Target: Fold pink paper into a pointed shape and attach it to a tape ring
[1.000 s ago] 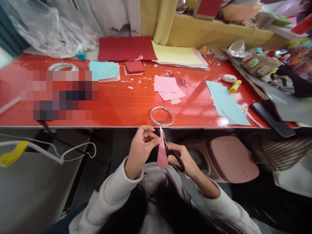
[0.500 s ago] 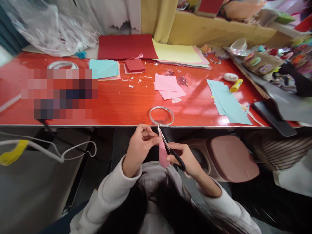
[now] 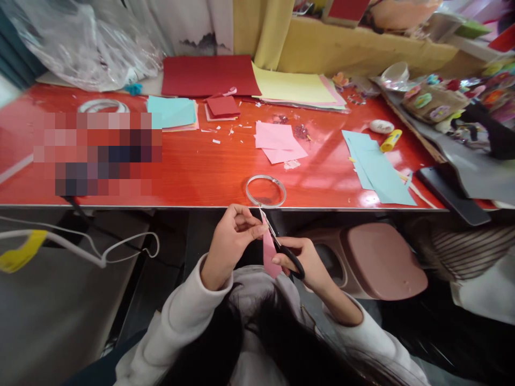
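My left hand pinches a narrow folded piece of pink paper near its upper end, in front of the table's edge. Black-handled scissors are in my right hand, with its fingers in the handles. Their blades point up and to the left and lie along the right side of the pink paper. A clear round ring rests on the red table just beyond the blade tips. Farther back lie loose pink sheets with small scraps beside them.
On the red table are light blue sheets, a yellow glue stick, a dark red sheet, a yellow sheet and a black phone. A pink lidded bin stands below the edge.
My right hand and the scissors have shifted very slightly against the paper. My left hand keeps its pinch on the paper, almost unmoved.
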The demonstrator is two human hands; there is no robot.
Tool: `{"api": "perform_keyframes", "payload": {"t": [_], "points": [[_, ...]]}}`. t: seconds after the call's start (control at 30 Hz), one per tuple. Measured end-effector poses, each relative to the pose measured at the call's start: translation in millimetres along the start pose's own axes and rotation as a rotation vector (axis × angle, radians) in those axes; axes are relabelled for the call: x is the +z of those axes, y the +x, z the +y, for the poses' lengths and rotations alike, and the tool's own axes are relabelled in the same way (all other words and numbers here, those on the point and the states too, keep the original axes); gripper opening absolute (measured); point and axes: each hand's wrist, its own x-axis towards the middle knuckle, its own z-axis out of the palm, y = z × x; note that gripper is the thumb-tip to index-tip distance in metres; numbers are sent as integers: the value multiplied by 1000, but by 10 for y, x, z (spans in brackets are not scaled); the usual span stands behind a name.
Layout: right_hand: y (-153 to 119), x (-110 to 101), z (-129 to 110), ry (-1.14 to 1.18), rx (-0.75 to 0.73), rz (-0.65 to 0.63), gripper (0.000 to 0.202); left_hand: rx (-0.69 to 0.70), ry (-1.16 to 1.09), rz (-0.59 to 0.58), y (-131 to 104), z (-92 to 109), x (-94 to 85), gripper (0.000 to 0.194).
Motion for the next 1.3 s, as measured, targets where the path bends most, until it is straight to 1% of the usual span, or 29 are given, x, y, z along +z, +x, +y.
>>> {"api": "perform_keyframes", "payload": {"t": [0.13,0.23,0.27,0.37,0.4,0.43,0.5,0.53,0.6,0.67,0.7,0.77,0.83,0.87,0.93,0.97,1.07,1.1,1.13,1.17,1.23,1.3], "points": [[-9,-30,-8,-17,-18,-1,35,3,40,-44,18,15,-55,35],[-10,-88,-28,-72,-13,-4,36,-11,121,-88,49,73,-159,34],[-9,-117,-41,-88,-3,9,36,-24,152,-112,58,103,-205,34],[-5,-238,-105,-125,13,104,36,-58,247,-177,71,215,-349,29],[-3,-282,-133,-142,13,121,37,-53,268,-185,73,255,-389,27],[1,-325,-163,-165,15,110,38,-35,281,-188,77,294,-420,25],[15,-390,-224,-210,22,31,45,49,313,-196,103,362,-446,26],[26,-409,-252,-232,35,-20,50,116,356,-204,128,388,-439,29],[53,-425,-300,-271,63,-92,57,289,555,-213,206,419,-392,32],[80,-423,-332,-287,80,-127,61,483,830,-225,310,422,-319,29],[91,-420,-342,-288,80,-138,63,568,948,-255,365,416,-281,28],[105,-418,-351,-284,65,-146,64,688,1093,-374,459,394,-216,22],[113,-426,-344,-275,62,-150,67,744,1137,-460,518,375,-180,14],[116,-434,-334,-268,65,-153,70,759,1149,-470,534,370,-174,13],[122,-457,-301,-243,69,-171,77,801,1176,-430,547,374,-189,17],[123,-474,-277,-227,66,-180,81,830,1200,-385,552,382,-208,19],[108,-537,-193,-185,37,-194,87,904,1292,-184,581,426,-303,22],[93,-558,-165,-173,30,-198,87,912,1312,-127,598,442,-338,21],[72,-574,-141,-163,25,-202,86,908,1325,-98,615,457,-369,19],[47,-585,-122,-155,24,-210,85,889,1335,-105,632,470,-394,18],[-13,-585,-101,-121,36,-215,82,802,1346,-189,657,485,-420,24],[-71,-560,-96,-75,38,-204,79,674,1326,-275,665,487,-427,42]]}}
